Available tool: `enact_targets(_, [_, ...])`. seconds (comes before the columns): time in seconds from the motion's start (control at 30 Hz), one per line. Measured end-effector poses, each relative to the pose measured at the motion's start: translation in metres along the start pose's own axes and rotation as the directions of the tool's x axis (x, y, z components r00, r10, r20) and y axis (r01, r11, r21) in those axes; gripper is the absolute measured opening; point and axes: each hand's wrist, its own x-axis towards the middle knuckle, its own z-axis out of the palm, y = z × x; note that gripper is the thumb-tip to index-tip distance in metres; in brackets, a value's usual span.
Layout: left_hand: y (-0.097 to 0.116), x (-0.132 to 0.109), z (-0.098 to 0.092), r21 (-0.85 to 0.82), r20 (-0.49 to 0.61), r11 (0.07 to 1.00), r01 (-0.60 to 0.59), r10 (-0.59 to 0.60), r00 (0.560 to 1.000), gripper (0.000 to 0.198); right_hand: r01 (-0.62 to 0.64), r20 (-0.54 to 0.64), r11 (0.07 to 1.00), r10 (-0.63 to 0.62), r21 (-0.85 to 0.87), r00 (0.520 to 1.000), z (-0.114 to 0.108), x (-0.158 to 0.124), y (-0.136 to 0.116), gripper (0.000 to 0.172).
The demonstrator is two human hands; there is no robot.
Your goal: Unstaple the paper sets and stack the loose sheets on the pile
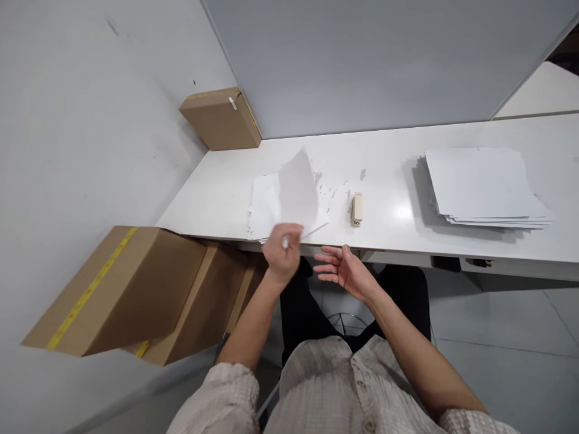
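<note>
My left hand (283, 253) is closed at the table's front edge, pinching the near end of a lifted sheet of paper (298, 190). The sheet is blurred and tilts up over a low stack of paper (262, 208) with uneven edges. My right hand (344, 271) hangs in front of the table edge, palm turned inward and fingers spread, holding nothing. Beyond it, a small beige stapler (357, 208) lies lengthwise on the white table. Small grey marks or scraps dot the tabletop between the stapler and the sheet.
A large pile of white paper (484, 184) lies on the table (389, 138) to the right. At the back left corner stands a cardboard box (221, 120). More large cardboard boxes (136, 295) with yellow tape are stacked at the left. A grey panel (353, 66) rises behind the table.
</note>
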Motion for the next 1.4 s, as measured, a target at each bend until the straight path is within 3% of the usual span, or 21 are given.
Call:
enact_targets(0.03, [0.009,-0.012,-0.001,-0.001,0.161,0.986,-0.166,0.164,0.973,0.015,0.011,0.025,1.000,-0.011,0.014,1.000,0.002,-0.001,-0.002,0.051])
enact_targets(0.1, [0.023,-0.035,-0.002,-0.055,0.411,0.901,-0.431,0.414,0.812,0.010,0.071,-0.011,0.997,-0.071,0.007,0.997,0.005,-0.003,-0.004,0.049])
enact_targets(0.13, [0.027,-0.045,-0.003,-0.092,0.491,0.856,-0.509,0.484,0.725,0.010,0.110,-0.074,0.994,-0.111,-0.012,0.991,0.004,-0.003,-0.003,0.046])
enact_targets(0.17, [0.029,-0.053,-0.005,-0.125,0.537,0.828,-0.546,0.520,0.665,0.011,0.141,-0.155,0.990,-0.144,-0.031,0.977,0.003,-0.005,-0.002,0.041])
enact_targets(0.2, [0.028,-0.058,-0.008,-0.145,0.551,0.824,-0.548,0.527,0.647,0.013,0.156,-0.236,0.987,-0.163,-0.047,0.958,0.000,-0.006,-0.001,0.038])
enact_targets(0.23, [0.026,-0.061,-0.011,-0.134,0.536,0.846,-0.516,0.500,0.681,0.015,0.156,-0.305,0.986,-0.165,-0.056,0.938,-0.004,-0.009,0.002,0.036])
enact_targets(0.33, [0.005,-0.053,-0.022,0.104,0.392,0.953,-0.285,0.224,0.892,0.018,0.093,-0.420,0.994,-0.109,-0.058,0.901,-0.020,-0.020,0.009,0.036])
enact_targets(0.4, [-0.016,-0.043,-0.026,0.350,0.349,0.923,-0.161,0.031,0.937,0.032,0.036,-0.448,0.998,-0.055,-0.051,0.892,-0.028,-0.030,0.013,0.035])
enact_targets(0.5, [-0.048,-0.030,-0.023,0.509,0.450,0.842,-0.178,-0.084,0.889,0.048,-0.047,-0.462,0.999,0.043,0.003,0.886,-0.033,-0.042,0.015,0.032])
enact_targets(0.63, [-0.070,-0.023,-0.021,0.374,0.493,0.916,-0.143,-0.066,0.868,0.031,-0.105,-0.449,0.992,0.127,0.074,0.884,-0.032,-0.049,0.015,0.031])
enact_targets(0.8, [-0.038,-0.024,-0.039,0.146,0.383,0.988,0.042,-0.095,0.919,0.033,-0.120,-0.394,0.988,0.149,0.097,0.907,-0.036,-0.048,0.016,0.033])
enact_targets(0.87, [-0.020,-0.033,-0.045,0.029,0.431,0.999,0.018,-0.029,0.902,0.034,-0.114,-0.382,0.988,0.145,0.101,0.913,-0.036,-0.045,0.016,0.034])
enact_targets(0.93, [-0.007,-0.046,-0.048,-0.083,0.553,0.994,-0.066,0.102,0.827,0.034,-0.104,-0.364,0.989,0.137,0.110,0.921,-0.035,-0.041,0.016,0.037])
enact_targets(1.03, [0.001,-0.068,-0.049,-0.152,0.707,0.974,-0.166,0.224,0.671,0.034,-0.081,-0.324,0.990,0.115,0.117,0.939,-0.033,-0.037,0.013,0.048])
enact_targets(1.13, [0.004,-0.083,-0.050,-0.127,0.796,0.970,-0.207,0.225,0.561,0.035,-0.082,-0.321,0.994,0.102,0.073,0.942,-0.033,-0.037,0.011,0.055])
enact_targets(1.2, [0.005,-0.086,-0.051,-0.104,0.829,0.974,-0.203,0.197,0.523,0.030,-0.086,-0.336,0.996,0.086,0.013,0.938,-0.036,-0.037,0.012,0.051])
enact_targets(1.23, [0.005,-0.086,-0.051,-0.089,0.830,0.982,-0.169,0.167,0.533,0.028,-0.087,-0.344,0.996,0.074,-0.021,0.936,-0.037,-0.037,0.012,0.048])
enact_targets(1.27, [0.004,-0.085,-0.050,-0.059,0.814,0.994,-0.097,0.104,0.571,0.030,-0.086,-0.351,0.994,0.060,-0.061,0.934,-0.039,-0.038,0.014,0.045])
enact_targets(1.33, [0.001,-0.085,-0.046,0.052,0.714,0.984,0.173,-0.158,0.682,0.036,-0.085,-0.354,0.985,0.026,-0.152,0.935,-0.044,-0.040,0.017,0.043])
enact_targets(1.37, [-0.002,-0.086,-0.042,0.096,0.633,0.932,0.350,-0.329,0.701,0.038,-0.083,-0.342,0.976,0.008,-0.204,0.940,-0.045,-0.042,0.018,0.042])
enact_targets(1.4, [-0.004,-0.087,-0.038,0.106,0.557,0.848,0.519,-0.483,0.675,0.040,-0.079,-0.321,0.963,-0.009,-0.259,0.947,-0.047,-0.044,0.020,0.041])
